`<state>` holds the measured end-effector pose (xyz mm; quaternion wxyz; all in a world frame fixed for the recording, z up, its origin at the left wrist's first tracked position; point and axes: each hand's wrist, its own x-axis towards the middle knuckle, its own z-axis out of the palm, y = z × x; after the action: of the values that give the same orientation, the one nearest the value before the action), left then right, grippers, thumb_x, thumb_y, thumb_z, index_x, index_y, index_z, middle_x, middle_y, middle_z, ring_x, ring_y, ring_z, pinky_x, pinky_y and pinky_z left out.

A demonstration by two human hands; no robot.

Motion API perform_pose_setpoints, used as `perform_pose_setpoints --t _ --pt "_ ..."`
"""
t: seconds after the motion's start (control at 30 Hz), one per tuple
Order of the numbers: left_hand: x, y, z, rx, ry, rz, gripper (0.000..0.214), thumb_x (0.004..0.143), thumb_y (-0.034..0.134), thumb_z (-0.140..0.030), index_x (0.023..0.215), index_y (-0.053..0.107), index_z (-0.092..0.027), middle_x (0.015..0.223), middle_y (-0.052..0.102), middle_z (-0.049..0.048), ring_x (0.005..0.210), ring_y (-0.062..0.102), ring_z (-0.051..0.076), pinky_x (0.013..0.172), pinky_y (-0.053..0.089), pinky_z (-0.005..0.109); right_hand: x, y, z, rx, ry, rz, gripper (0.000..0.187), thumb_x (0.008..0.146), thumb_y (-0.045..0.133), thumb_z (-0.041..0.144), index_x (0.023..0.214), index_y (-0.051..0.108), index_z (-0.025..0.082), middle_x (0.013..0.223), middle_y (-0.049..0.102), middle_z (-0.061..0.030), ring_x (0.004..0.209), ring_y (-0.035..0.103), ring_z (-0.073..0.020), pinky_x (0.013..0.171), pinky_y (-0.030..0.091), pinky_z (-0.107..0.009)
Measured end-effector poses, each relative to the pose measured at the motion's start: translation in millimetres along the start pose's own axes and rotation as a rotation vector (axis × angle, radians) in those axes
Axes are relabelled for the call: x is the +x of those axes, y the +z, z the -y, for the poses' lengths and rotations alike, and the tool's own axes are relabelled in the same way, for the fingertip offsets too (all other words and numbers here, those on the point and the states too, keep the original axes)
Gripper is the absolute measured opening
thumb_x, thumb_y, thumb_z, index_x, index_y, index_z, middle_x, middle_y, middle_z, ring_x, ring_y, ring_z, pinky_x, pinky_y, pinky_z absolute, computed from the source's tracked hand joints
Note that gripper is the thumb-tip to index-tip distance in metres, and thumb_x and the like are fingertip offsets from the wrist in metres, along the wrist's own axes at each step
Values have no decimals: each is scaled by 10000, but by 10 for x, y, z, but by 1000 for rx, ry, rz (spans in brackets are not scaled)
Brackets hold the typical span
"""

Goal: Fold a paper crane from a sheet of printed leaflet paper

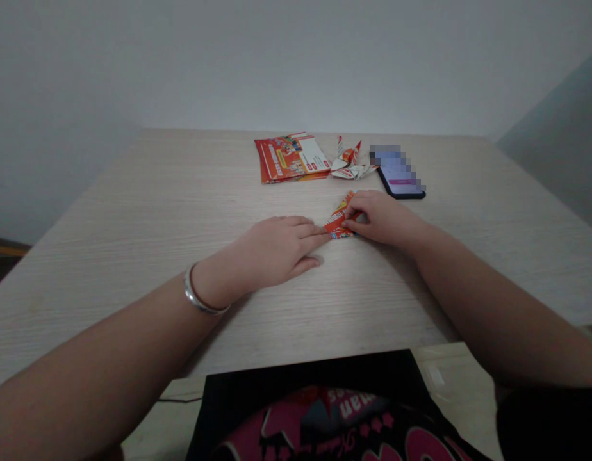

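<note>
A small folded piece of red and orange printed paper (pixel 335 224) lies on the light wood-grain table in front of me. My left hand (pixel 289 246) rests flat on the tabletop, fingers stretched out, its fingertips touching the paper's left corner. With thumb and fingers pinched together, my right hand (pixel 373 214) grips the paper from the right and hides part of it. A silver bangle (pixel 193 296) circles my left wrist.
Behind the paper lies a stack of red and white printed leaflets (pixel 291 158). Beside it stands a folded paper crane (pixel 348 165). A phone (pixel 399 173) with a lit screen lies to the right, beyond my right hand. The table (pixel 132 211) meets a pale wall.
</note>
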<state>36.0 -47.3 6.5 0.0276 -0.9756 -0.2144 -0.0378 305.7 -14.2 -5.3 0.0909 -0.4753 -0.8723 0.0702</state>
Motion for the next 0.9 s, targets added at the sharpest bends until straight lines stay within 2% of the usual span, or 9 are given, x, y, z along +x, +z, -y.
perform_pose_setpoints --t 0.4,0.53,0.63,0.73,0.9 --pt "-14 25 3 21 6 -5 520 1114 443 -426 1499 604 -116 1419 692 162 1277 645 293 1115 509 420 24 -18 36 -48 16 45 174 970 632 304 911 728 171 961 720 -101 921 646 -236 822 462 -343" --pt "-15 15 -15 43 -5 5 533 1107 453 -431 1513 592 -114 1430 686 171 1281 647 308 1103 521 439 8 -50 112 -142 10 43 189 980 617 295 928 739 160 972 740 -117 938 656 -253 844 465 -359" --pt "-15 19 -17 43 -7 5 538 1107 456 -432 1521 585 -115 1446 680 167 1289 642 310 1109 518 444 -32 -76 215 -299 -23 -26 213 989 591 278 956 755 146 1011 760 -139 992 650 -290 912 453 -405" --pt "-14 47 7 29 11 9 550 1105 467 -432 1537 567 -107 1514 639 161 1314 625 309 1142 497 449 -71 -80 326 -390 -117 -79 275 1021 540 291 999 768 139 1051 767 -144 1078 629 -314 1013 416 -441" --pt "-18 127 68 20 39 4 597 1107 465 -455 1573 517 -86 1586 581 149 1370 588 312 1196 452 457 -95 -51 479 -447 -132 -124 284 1014 526 265 952 778 149 966 776 -125 1024 622 -304 1127 335 -483"
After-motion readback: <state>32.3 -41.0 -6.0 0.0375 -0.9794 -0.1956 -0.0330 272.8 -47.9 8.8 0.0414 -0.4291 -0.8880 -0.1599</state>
